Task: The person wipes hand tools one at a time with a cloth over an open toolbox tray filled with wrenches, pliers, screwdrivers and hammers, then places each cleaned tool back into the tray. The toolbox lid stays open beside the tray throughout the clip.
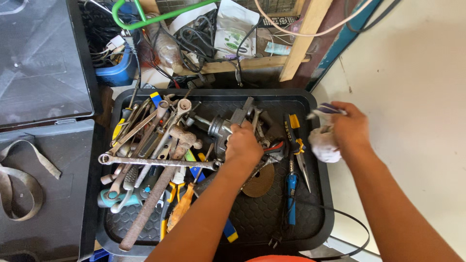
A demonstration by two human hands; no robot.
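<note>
A black plastic tray [318,160] packed with hand tools fills the view from above. The left hand [242,143] rests near the tray's middle, fingers curled tight around the grey metal body of an angle grinder [221,128], whose disc [258,180] lies just below the hand. The right hand [350,127] hovers over the tray's right rim, fingers closed on a crumpled white cloth [324,143], just right of yellow-handled pliers [297,145].

The left hand [242,143] grips a grey angle grinder [221,130] lying among wrenches in a black tray [318,194]. The right hand [350,127] holds a crumpled white cloth [324,144] (just past the tray's right rim).
</note>
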